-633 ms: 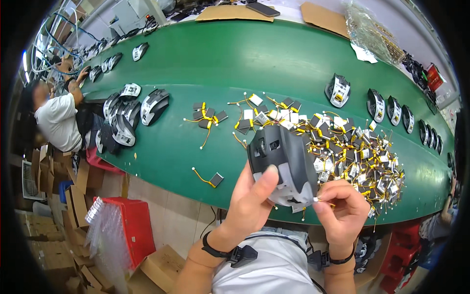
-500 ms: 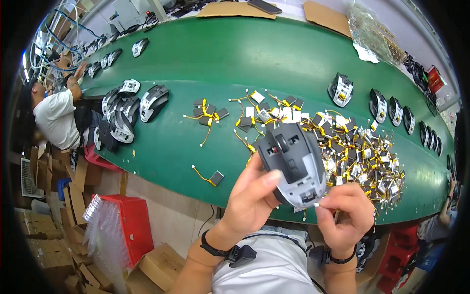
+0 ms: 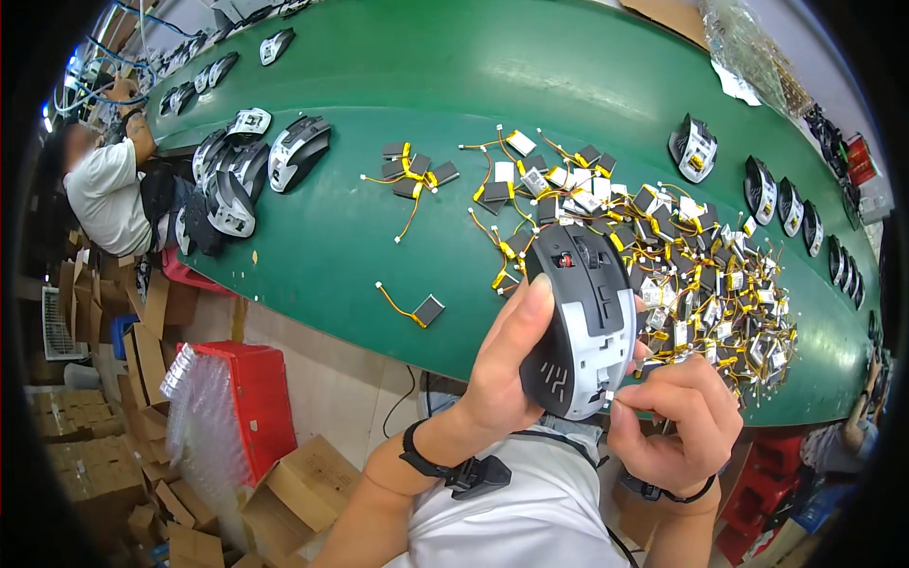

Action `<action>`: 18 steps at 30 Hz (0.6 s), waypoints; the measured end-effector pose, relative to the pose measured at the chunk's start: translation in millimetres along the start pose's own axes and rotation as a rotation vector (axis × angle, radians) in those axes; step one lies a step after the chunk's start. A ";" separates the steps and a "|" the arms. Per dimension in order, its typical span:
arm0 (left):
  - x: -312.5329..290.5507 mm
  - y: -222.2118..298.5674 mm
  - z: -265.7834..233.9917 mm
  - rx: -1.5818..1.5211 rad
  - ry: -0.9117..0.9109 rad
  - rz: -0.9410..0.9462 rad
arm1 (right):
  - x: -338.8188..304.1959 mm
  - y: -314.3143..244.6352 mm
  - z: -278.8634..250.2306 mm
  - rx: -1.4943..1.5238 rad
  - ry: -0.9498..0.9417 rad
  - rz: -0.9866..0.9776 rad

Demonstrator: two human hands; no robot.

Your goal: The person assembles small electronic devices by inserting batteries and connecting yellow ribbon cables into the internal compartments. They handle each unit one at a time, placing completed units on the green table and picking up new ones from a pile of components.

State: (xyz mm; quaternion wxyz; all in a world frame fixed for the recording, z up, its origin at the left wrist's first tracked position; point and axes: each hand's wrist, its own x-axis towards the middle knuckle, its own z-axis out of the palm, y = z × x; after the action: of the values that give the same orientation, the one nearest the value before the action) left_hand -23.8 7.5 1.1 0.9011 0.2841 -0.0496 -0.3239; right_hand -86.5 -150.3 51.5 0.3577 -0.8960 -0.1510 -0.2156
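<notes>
My left hand point(image 3: 502, 374) is wrapped round a partly assembled computer mouse point(image 3: 592, 327), black with a light grey rear part, its thumb along the left side. The mouse is tilted, its rear end toward me, with openings and a scroll wheel showing on top. Close to that rear end my right hand point(image 3: 684, 417) is closed, thumb and forefinger pinching a small white connector point(image 3: 609, 396) at the mouse's edge. Whether the connector sits in the mouse I cannot tell. Whatever else lies inside the right palm is hidden. Just beyond both hands spreads a pile of small battery packs point(image 3: 705, 275) with wire leads.
One battery pack point(image 3: 429, 310) lies apart on the green table point(image 3: 322, 256). Mice stand in a cluster point(image 3: 232, 180) at the left and in a row point(image 3: 791, 206) at the right. A person point(image 3: 109, 194) sits far left. Below are a red bin point(image 3: 258, 402) and cardboard boxes point(image 3: 303, 502).
The mouse has turned in my left hand, showing more of its left side and rear. My right hand keeps its pinch near the rear edge. The whole view has shifted slightly.
</notes>
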 end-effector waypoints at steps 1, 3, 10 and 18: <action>-0.5 0.4 -0.1 -0.002 0.008 -0.012 | 1.3 -0.7 0.7 -0.007 -0.007 -0.020; 0.3 1.7 -0.1 0.014 0.021 0.011 | 5.3 -0.3 2.3 -0.021 -0.036 -0.063; -1.9 1.4 -5.3 0.104 0.063 0.031 | 15.7 5.9 4.7 -0.110 -0.118 -0.190; -4.0 -1.9 -0.6 0.153 0.148 0.092 | 16.3 6.2 2.3 -0.214 -0.215 -0.309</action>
State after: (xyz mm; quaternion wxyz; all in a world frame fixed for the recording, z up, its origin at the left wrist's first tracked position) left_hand -27.8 9.1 -0.1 0.8919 0.3724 -0.0203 -0.2556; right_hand -69.1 -151.1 54.5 0.2049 -0.9130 -0.2999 -0.1856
